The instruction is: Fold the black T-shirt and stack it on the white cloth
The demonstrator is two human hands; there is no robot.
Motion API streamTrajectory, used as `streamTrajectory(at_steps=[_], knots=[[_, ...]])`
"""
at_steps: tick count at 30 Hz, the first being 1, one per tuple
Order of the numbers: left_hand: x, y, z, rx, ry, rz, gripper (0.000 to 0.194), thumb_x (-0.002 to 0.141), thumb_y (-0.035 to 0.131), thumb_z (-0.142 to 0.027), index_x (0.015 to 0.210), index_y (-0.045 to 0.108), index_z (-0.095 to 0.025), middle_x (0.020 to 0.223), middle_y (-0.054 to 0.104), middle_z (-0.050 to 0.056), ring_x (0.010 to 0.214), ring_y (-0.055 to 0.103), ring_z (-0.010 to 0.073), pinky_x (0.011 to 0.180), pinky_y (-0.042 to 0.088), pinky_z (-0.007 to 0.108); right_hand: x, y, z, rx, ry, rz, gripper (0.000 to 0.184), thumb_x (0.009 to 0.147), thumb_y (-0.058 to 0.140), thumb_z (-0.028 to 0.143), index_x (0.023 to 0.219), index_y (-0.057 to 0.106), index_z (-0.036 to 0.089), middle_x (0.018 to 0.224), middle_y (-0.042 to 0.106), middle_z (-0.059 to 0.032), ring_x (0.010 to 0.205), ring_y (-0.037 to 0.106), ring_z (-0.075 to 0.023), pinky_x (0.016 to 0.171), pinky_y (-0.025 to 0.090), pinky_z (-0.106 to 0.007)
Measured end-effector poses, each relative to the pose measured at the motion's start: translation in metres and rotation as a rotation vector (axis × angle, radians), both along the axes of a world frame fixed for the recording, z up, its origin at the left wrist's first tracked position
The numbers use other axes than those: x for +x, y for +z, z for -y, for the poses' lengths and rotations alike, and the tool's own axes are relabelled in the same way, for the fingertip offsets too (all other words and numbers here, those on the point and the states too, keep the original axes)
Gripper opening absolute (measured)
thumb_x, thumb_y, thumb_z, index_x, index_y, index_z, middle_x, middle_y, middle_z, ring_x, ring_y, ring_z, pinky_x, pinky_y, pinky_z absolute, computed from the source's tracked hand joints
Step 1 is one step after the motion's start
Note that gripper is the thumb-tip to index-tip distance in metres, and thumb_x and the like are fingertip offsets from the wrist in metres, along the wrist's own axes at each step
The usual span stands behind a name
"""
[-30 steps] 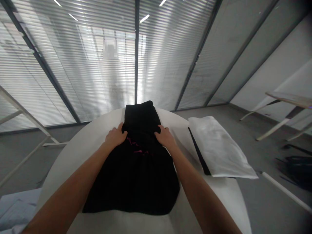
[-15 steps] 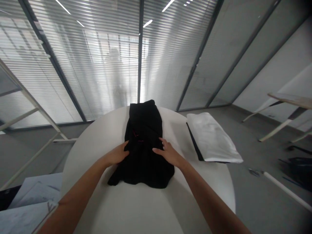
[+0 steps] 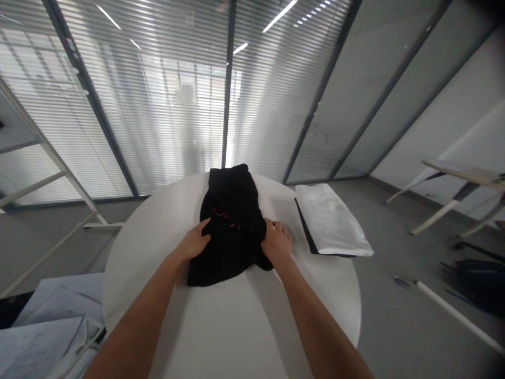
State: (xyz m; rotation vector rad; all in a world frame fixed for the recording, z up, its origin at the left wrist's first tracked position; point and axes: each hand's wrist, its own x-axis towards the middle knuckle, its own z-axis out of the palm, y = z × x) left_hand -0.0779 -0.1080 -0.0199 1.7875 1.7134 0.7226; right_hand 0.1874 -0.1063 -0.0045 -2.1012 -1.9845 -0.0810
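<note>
A black garment (image 3: 232,242) with a small pink print lies on the round white table (image 3: 213,331); its exact kind does not show. The far part is folded narrow, and the near part spreads wider with an uneven hem. At its left edge, my left hand (image 3: 194,241) pinches the cloth, the thumb and a finger showing at the fabric. Across from it, my right hand (image 3: 277,242) is curled around the right edge, where the cloth is bunched. Some fingertips of both hands are hidden by fabric or by the hands themselves.
A folded white cloth (image 3: 331,221) with a black underside lies at the table's right edge. Papers (image 3: 47,337) sit low on the left beside a pale metal frame (image 3: 67,179). A glass wall with blinds (image 3: 177,121) stands behind; another table (image 3: 461,171) is far right.
My right hand has moved outward from the top of the cloth and closed on its right edge. The garment's near right side has been drawn in, and more of the pink print shows.
</note>
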Motion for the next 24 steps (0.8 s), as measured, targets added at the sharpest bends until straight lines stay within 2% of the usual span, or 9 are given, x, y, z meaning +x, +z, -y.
streamTrajectory(at_steps=[2, 4, 9, 13, 17, 20, 22, 24], knots=[[-0.008, 0.002, 0.006, -0.017, -0.041, -0.122, 0.073, 0.082, 0.048, -0.024, 0.152, 0.027, -0.02, 0.131, 0.061, 0.012, 0.111, 0.063, 0.0264, 0.096, 0.045, 0.038, 0.005, 0.002, 0.005, 0.035, 0.003, 0.021, 0.046, 0.085, 0.045, 0.012, 0.129, 0.049, 0.025, 0.122, 0.052, -0.0124, 0.107, 0.054, -0.029, 0.084, 0.042, -0.04], [-0.016, 0.007, 0.011, -0.055, -0.063, -0.226, 0.075, 0.083, 0.047, -0.027, 0.153, 0.022, -0.022, 0.121, 0.067, 0.013, 0.099, 0.067, 0.0276, 0.089, 0.047, 0.04, 0.007, 0.005, 0.01, 0.052, 0.033, 0.007, 0.044, 0.084, 0.049, 0.015, 0.128, 0.05, 0.024, 0.123, 0.052, -0.0121, 0.107, 0.054, -0.0281, 0.086, 0.042, -0.039], [-0.031, 0.015, 0.016, -0.078, -0.095, -0.256, 0.071, 0.082, 0.05, -0.032, 0.15, 0.032, -0.021, 0.129, 0.063, 0.012, 0.11, 0.063, 0.0288, 0.091, 0.045, 0.037, 0.005, 0.013, 0.016, 0.115, 0.13, -0.085, 0.042, 0.084, 0.055, 0.023, 0.126, 0.052, 0.022, 0.119, 0.057, -0.0099, 0.104, 0.057, -0.0257, 0.086, 0.043, -0.034], [-0.044, 0.012, 0.015, -0.115, 0.015, -0.341, 0.07, 0.084, 0.048, -0.044, 0.148, 0.035, -0.021, 0.129, 0.061, 0.015, 0.114, 0.061, 0.0329, 0.092, 0.044, 0.041, 0.001, 0.018, 0.02, 0.126, 0.194, -0.144, 0.035, 0.088, 0.053, 0.029, 0.123, 0.051, 0.023, 0.11, 0.065, -0.0073, 0.094, 0.063, -0.0237, 0.079, 0.044, -0.033], [-0.055, 0.009, 0.012, -0.175, 0.159, -0.416, 0.082, 0.081, 0.048, -0.057, 0.149, 0.031, -0.015, 0.127, 0.061, 0.022, 0.115, 0.058, 0.0391, 0.092, 0.043, 0.047, -0.002, 0.022, 0.025, 0.124, 0.241, -0.171, 0.026, 0.092, 0.05, 0.034, 0.115, 0.055, 0.024, 0.106, 0.068, -0.0058, 0.087, 0.065, -0.0226, 0.073, 0.044, -0.032], [-0.053, 0.013, 0.012, -0.143, 0.166, -0.325, 0.078, 0.079, 0.052, -0.059, 0.143, 0.042, -0.015, 0.126, 0.062, 0.021, 0.115, 0.058, 0.0377, 0.094, 0.043, 0.046, -0.002, 0.024, 0.025, 0.168, 0.269, -0.177, 0.021, 0.091, 0.052, 0.036, 0.104, 0.059, 0.021, 0.098, 0.068, -0.007, 0.091, 0.062, -0.0238, 0.078, 0.044, -0.033], [-0.046, 0.022, 0.015, -0.126, 0.121, -0.144, 0.071, 0.077, 0.056, -0.056, 0.135, 0.051, -0.016, 0.122, 0.065, 0.017, 0.11, 0.062, 0.0334, 0.092, 0.046, 0.041, 0.0, 0.025, 0.023, 0.227, 0.274, -0.207, 0.018, 0.089, 0.054, 0.035, 0.097, 0.059, 0.02, 0.095, 0.066, -0.0076, 0.096, 0.06, -0.0247, 0.083, 0.043, -0.034], [-0.037, 0.032, 0.021, -0.15, 0.079, 0.089, 0.068, 0.074, 0.062, -0.051, 0.133, 0.054, -0.018, 0.113, 0.07, 0.013, 0.1, 0.066, 0.0291, 0.086, 0.05, 0.037, 0.004, 0.027, 0.02, 0.263, 0.256, -0.273, 0.016, 0.087, 0.054, 0.033, 0.095, 0.057, 0.02, 0.095, 0.064, -0.007, 0.096, 0.058, -0.024, 0.084, 0.043, -0.033]])
